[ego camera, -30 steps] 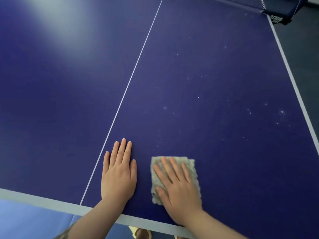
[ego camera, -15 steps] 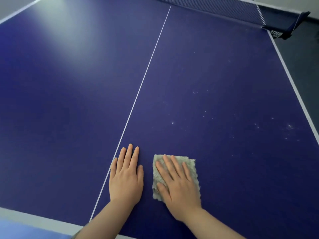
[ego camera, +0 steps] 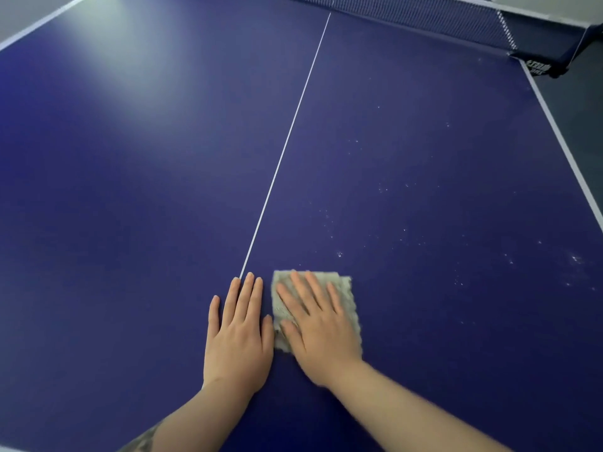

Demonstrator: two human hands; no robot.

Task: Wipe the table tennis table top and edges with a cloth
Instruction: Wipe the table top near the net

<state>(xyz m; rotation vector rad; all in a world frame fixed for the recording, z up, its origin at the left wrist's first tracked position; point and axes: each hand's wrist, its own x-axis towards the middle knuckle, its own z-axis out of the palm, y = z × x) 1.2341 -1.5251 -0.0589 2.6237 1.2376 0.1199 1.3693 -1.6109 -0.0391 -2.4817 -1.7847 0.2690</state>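
Wiping looks barely begun: right hand (ego camera: pixel 321 334) presses flat-fingered, grip wide, on the grey square cloth (ego camera: pixel 346 288) just right of the white centre line (ego camera: pixel 287 138); left hand (ego camera: pixel 238 334) rests flat beside it; pale specks (ego camera: pixel 339 254) beyond dot the blue surface (ego camera: pixel 130 190), edges untouched.

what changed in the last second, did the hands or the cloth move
Both hands slid forward across the table top, away from its near edge, which has dropped out of view, toward the net. The right hand pushed the cloth along under flat fingers, closer to the white specks. The left hand now touches the centre line. Nothing was gripped or released; the specks stay unwiped.
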